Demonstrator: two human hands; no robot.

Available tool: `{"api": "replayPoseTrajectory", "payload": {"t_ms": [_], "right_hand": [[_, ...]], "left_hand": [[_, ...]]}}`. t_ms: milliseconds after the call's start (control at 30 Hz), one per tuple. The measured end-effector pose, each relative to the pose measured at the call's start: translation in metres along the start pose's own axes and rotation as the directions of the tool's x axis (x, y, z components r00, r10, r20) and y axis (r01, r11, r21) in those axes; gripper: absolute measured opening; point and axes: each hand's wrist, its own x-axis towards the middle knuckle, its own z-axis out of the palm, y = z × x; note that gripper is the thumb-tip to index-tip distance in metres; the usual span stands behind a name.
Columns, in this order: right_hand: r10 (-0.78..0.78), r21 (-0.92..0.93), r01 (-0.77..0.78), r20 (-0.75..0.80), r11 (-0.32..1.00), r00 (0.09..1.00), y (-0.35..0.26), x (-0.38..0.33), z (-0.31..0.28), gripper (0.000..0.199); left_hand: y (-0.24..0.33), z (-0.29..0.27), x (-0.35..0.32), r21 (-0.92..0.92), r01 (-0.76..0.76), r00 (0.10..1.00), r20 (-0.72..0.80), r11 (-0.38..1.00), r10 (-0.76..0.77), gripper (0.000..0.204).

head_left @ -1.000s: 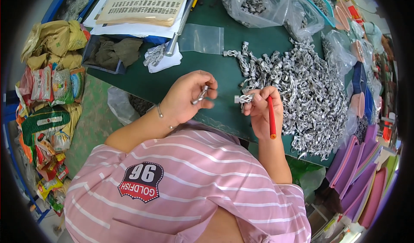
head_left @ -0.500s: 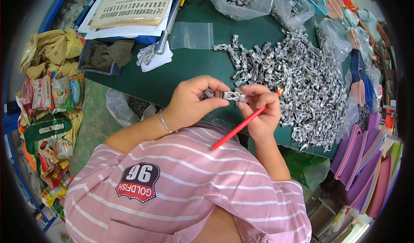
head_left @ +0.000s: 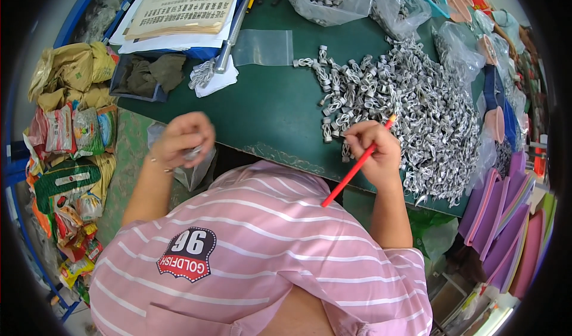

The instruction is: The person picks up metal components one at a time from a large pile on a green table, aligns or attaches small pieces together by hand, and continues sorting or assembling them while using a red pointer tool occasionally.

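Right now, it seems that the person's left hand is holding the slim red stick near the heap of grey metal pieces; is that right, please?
Not quite: the head view shows the right hand holding the slim red stick, near the heap of grey metal pieces.

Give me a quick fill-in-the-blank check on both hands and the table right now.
1. The right hand grips a slim pencil-like stick that is mostly ____ in colour.
2. The tabletop under the pile of small metal pieces is dark ____.
3. The left hand is ____ from that pile than the other hand is.
4. The person's pink shirt has white ____.

Missing words: red; green; farther; stripes.
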Motion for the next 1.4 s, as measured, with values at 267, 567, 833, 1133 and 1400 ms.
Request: {"api": "replayPoseTrajectory", "payload": {"t_ms": [267, 567, 833, 1133, 1400], "right_hand": [[-0.128, -0.570, 0.348, 0.389, 0.745, 0.912, 0.003, 0.009, 0.012, 0.022], [0.333, 0.651, -0.311, 0.094, 0.693, 0.938, -0.002, 0.007, 0.022, 0.023], [0.160, 0.574, -0.124, -0.012, 0.809, 0.987, 0.008, -0.007, 0.034, 0.027], [-0.075, -0.244, 0.120, 0.188, 0.962, 0.979, -0.018, 0.051, 0.031, 0.020], [-0.170, -0.636, 0.332, 0.303, 0.696, 0.938, 0.034, 0.107, 0.053, 0.013]], "left_hand": [[-0.025, -0.075, -0.081, 0.855, 0.470, 0.881, -0.471, 0.218, -0.051, 0.030], [-0.008, 0.059, 0.044, 0.467, 0.244, 0.969, -0.160, 0.850, -0.191, 0.014], [-0.024, 0.100, 0.100, 0.591, -0.273, 0.961, 0.143, 0.759, 0.235, 0.023], [-0.039, 0.065, 0.087, -0.215, -0.173, 0.964, -0.239, 0.961, 0.120, 0.022], [-0.032, 0.059, 0.087, -0.172, -0.167, 0.876, -0.477, 0.971, 0.067, 0.009]]}}
